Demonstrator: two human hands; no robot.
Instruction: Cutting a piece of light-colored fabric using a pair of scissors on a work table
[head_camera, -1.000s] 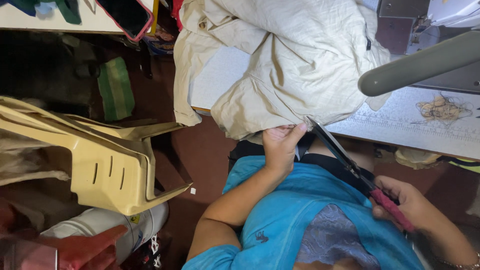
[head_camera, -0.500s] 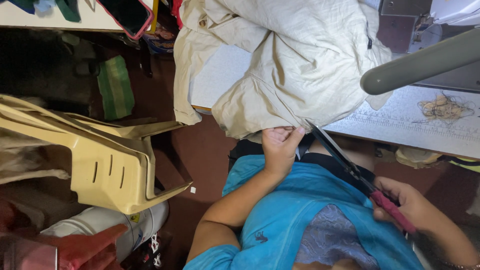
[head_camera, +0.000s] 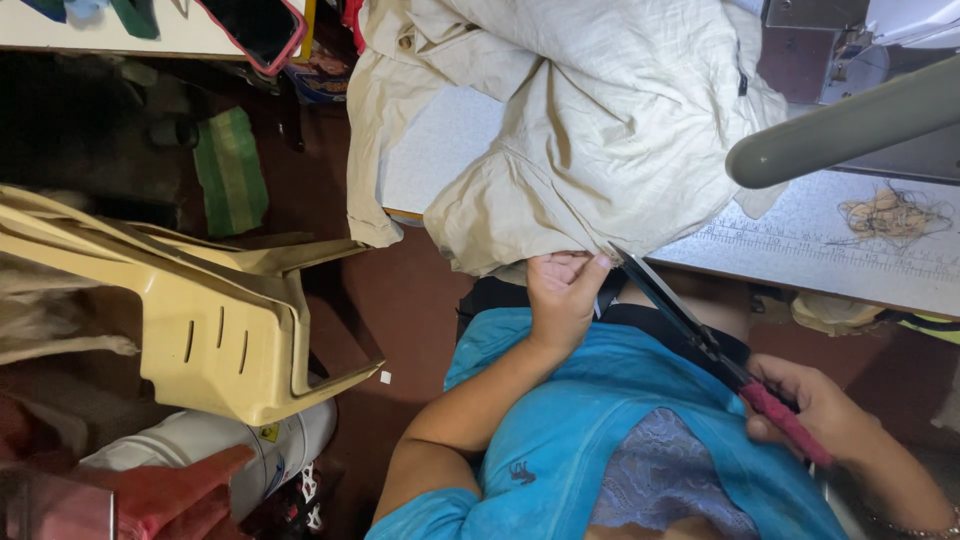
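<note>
The left hand (head_camera: 562, 290) pinches the crumpled beige cotton garment's (head_camera: 560, 110) near edge; the right hand (head_camera: 815, 410), clasped round red-handled steel scissors (head_camera: 700, 340), cuts there, needing steady tension.

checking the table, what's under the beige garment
The beige garment lies on a pale table, its edge pinched by the left hand near the scissors. Anything beneath the cloth is hidden.

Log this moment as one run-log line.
left hand: pinching beige garment edge | right hand: holding red-handled scissors, tips at edge | table: thread clump
</note>
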